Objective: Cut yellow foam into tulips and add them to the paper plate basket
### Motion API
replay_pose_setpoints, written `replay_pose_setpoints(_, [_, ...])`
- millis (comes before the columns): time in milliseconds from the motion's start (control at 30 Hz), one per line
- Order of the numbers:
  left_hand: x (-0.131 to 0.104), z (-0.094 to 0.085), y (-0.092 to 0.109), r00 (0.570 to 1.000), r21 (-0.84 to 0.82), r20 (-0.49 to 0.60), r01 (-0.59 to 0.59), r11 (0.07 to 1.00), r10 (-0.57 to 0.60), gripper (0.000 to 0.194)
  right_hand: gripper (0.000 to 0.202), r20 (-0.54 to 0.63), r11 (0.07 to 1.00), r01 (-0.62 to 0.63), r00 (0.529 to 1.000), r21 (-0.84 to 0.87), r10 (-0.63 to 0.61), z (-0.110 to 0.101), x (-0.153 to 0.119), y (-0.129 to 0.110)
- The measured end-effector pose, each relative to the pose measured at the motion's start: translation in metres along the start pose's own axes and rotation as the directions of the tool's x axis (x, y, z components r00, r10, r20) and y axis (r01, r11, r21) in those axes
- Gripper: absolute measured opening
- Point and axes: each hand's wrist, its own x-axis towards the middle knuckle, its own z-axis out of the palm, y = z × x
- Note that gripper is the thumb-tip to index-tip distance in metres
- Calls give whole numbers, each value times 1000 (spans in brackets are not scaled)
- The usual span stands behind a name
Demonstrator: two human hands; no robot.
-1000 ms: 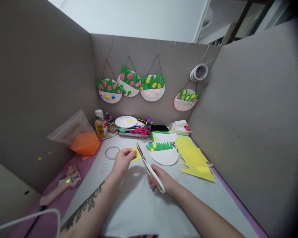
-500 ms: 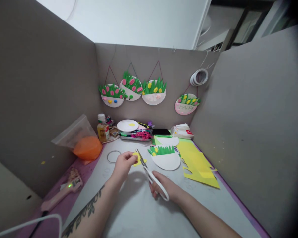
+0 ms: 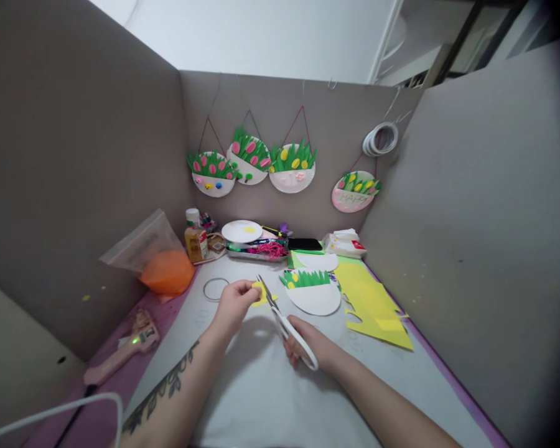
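Note:
Between thumb and fingers, my left hand [image 3: 237, 303] pinches a small piece of yellow paper [image 3: 260, 297] above the table. My right hand [image 3: 308, 343] is closed round the white handles of a pair of scissors [image 3: 280, 317]. Their narrow blades point up and left, at the edge of the yellow piece and slightly parted at the tips. Just right of the blades lies a white paper plate [image 3: 313, 300] with green paper grass and a yellow shape along its top edge.
A cut yellow sheet [image 3: 373, 305] lies at the right. Behind are a tray of supplies [image 3: 256, 254], a glue bottle [image 3: 196, 239] and a wipes pack [image 3: 345, 244]. At the left are an orange-filled bag [image 3: 165, 270] and a pink glue gun [image 3: 121, 358]. Decorated plates [image 3: 293, 182] hang on the back panel.
The camera view has shifted slightly. Both hands keep their grip, with the scissors still at the yellow paper; the blades look little changed.

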Motion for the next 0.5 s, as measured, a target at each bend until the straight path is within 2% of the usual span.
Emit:
replay_pose_setpoints(300, [-1, 0, 6, 999, -17, 22, 31, 999, -31, 14, 18, 6, 999, 32, 999, -37, -31, -5, -1, 0])
replay_pose_setpoints(500, [1, -4, 6, 996, 3, 78, 52, 999, -52, 13, 20, 14, 999, -25, 1000, -30, 25, -9, -1, 1])
